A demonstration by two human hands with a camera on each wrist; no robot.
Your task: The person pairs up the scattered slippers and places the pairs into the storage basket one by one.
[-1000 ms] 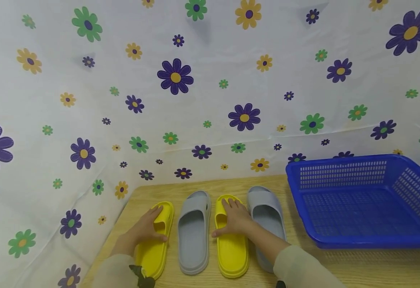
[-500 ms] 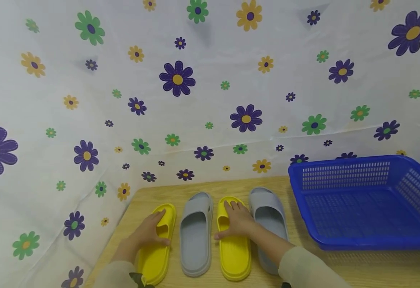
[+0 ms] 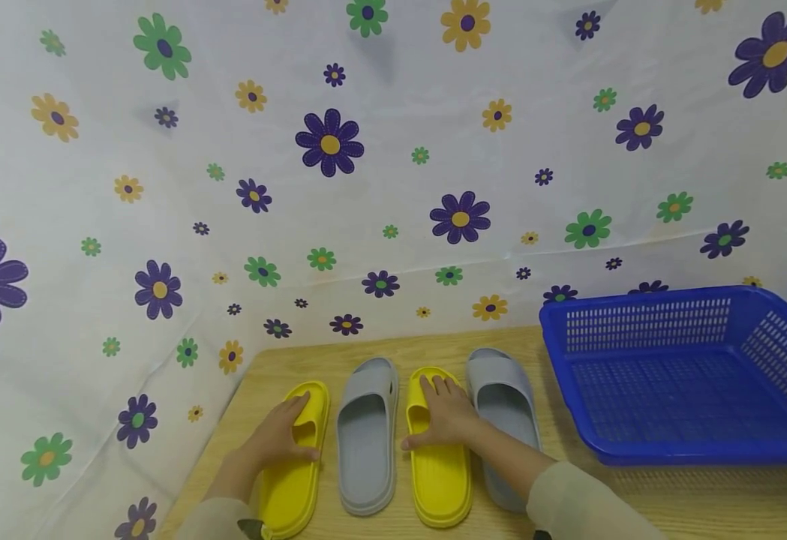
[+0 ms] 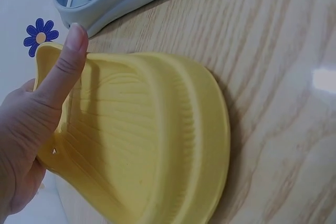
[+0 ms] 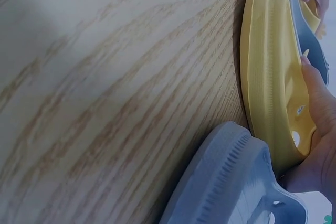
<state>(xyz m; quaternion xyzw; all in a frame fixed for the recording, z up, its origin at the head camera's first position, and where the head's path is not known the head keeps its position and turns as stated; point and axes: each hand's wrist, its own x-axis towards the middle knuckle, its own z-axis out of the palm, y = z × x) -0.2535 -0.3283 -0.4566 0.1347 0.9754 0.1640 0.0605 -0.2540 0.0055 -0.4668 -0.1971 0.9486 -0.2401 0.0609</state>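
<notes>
Two yellow slippers and two grey slippers lie alternating in a row on a wooden tabletop, toes pointing away. My left hand point(image 3: 273, 441) grips the leftmost yellow slipper point(image 3: 288, 501) at its strap, with the thumb at the right edge; the left wrist view shows that thumb point(image 4: 65, 69) along the side wall. My right hand point(image 3: 443, 420) holds the other yellow slipper point(image 3: 440, 484) across its strap, thumb on the left side and fingers over the top. Between them lies one grey slipper point(image 3: 366, 457). The right forearm crosses over the second grey slipper point(image 3: 497, 371).
To the right stands a blue plastic basket point(image 3: 677, 454) with slotted walls and nothing inside. White cloth with purple, green and yellow flowers point(image 3: 393, 187) hangs behind and to the left of the wooden tabletop point(image 3: 427, 347).
</notes>
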